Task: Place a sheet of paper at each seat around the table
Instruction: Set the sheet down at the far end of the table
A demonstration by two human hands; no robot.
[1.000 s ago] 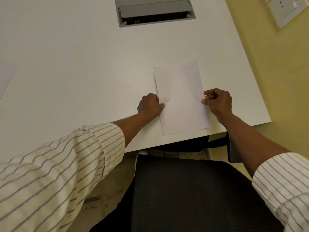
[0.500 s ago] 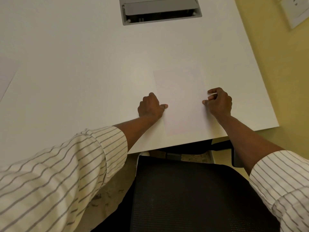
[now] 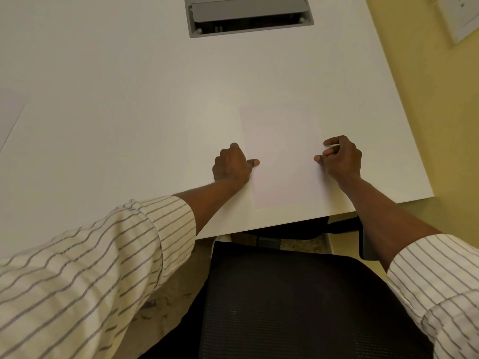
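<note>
A white sheet of paper [image 3: 281,156] lies flat on the white table [image 3: 129,99], near the front edge and just above a black chair [image 3: 285,301]. My left hand [image 3: 230,164] is at the sheet's left edge, its thumb on top of the paper and its fingers curled beside it. At the right edge my right hand [image 3: 342,159] pinches the sheet, thumb tip on the paper and fingers curled close above. Part of a second sheet [image 3: 10,110] shows at the far left of the table.
A grey cable hatch [image 3: 248,14] is set into the table at the back. The table's right edge runs close along a yellow wall with a white socket plate [image 3: 464,16]. The chair's mesh back stands between me and the table.
The sheet's raised far end has settled flat on the table. Both hands stay at its edges, and the right fingers have parted slightly from the thumb.
</note>
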